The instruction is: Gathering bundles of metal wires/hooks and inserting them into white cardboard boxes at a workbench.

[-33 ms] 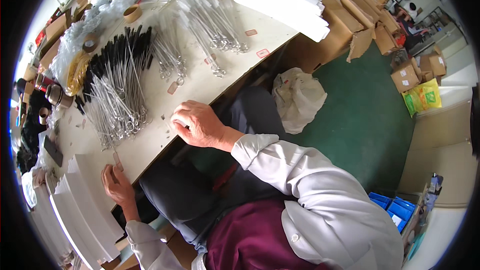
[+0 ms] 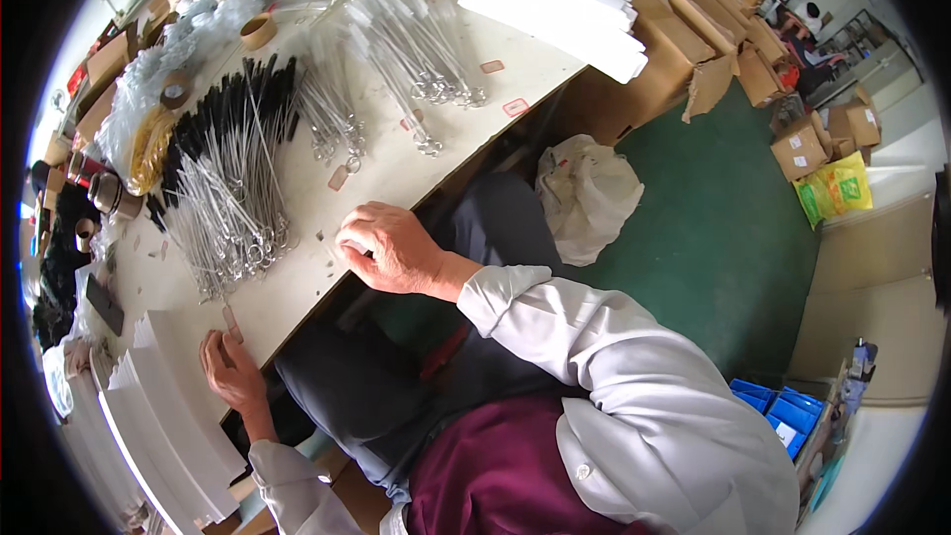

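My right hand point(image 2: 388, 248) rests at the front edge of the white table point(image 2: 307, 289), its fingers curled against the thumb. What lies inside that grip, if anything, is hidden. My left hand point(image 2: 235, 374) sits further left on the same edge, fingers loosely bent and apart, holding nothing I can see. Just beyond its fingertips lies a small reddish tag point(image 2: 231, 323). Between and beyond the hands spreads a large pile of black-bristled wire brushes point(image 2: 233, 173) with ring ends toward me. To its right lie bunches of pale-bristled wire brushes point(image 2: 411, 45), also with looped ends.
White sheet stacks stand at the far right point(image 2: 550, 5) and near left point(image 2: 163, 426). Tape rolls point(image 2: 259, 32), yellow ties point(image 2: 153, 147) and clear plastic bags point(image 2: 188, 45) line the table's far left. Right of my knees is a pale sack point(image 2: 589, 196); cardboard boxes point(image 2: 664, 40) stand beyond.
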Motion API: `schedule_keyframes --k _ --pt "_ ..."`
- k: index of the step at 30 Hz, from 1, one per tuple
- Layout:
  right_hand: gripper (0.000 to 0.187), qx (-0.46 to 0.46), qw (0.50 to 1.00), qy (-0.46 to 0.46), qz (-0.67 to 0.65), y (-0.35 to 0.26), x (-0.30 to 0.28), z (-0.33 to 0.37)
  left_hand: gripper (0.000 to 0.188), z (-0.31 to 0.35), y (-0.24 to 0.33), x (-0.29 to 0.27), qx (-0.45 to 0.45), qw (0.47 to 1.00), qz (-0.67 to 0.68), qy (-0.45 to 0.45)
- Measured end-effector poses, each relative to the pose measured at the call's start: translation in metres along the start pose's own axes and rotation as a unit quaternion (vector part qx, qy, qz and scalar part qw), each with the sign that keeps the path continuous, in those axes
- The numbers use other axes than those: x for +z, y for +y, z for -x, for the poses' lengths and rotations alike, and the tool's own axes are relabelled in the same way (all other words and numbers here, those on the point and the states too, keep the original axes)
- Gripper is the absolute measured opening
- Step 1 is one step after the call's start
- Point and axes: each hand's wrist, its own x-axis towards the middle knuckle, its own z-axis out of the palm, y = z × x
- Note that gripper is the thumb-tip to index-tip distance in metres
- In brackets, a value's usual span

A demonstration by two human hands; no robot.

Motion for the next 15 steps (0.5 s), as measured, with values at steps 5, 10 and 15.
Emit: schedule_keyframes --k 5,10,15 --pt "0.009 0.091 0.99 -0.04 -0.1 0.002 -0.018 0.0 0.024 0.001 0.0 0.001 0.009 1.0 0.0 0.006" --pt "0.006 0.083 0.991 -0.053 -0.088 0.011 -0.024 0.003 0.022 -0.002 -0.003 0.002 0.019 1.0 -0.008 0.007" --pt "0.006 0.097 0.989 -0.061 -0.097 0.012 -0.029 0.001 0.021 -0.003 0.009 0.001 -0.003 1.0 0.005 0.007"
